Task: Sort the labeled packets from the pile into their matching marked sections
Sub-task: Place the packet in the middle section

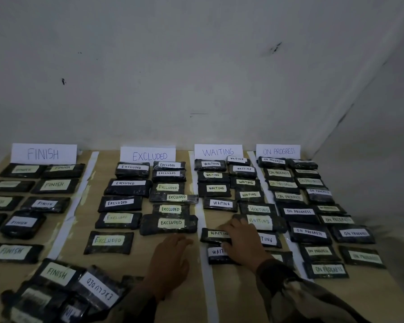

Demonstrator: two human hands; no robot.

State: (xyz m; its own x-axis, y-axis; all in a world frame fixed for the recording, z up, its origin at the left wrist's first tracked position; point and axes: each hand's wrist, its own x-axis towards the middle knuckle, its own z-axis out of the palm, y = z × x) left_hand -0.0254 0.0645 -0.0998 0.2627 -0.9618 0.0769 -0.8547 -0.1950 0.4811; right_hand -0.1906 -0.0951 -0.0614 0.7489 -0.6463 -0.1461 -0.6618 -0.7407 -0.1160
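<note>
Pile: nearest, lower left, beside the left forearm; FINISH and EXCLUDED labels on top.
Left hand: empty, fingers loose, just short of the nearest EXCLUDED packet.
Right hand: fingers spread flat across WAITING packets, not curled round any.
Hands: apart, white strip between them.
Signs: four, farthest, along the wall.
</note>
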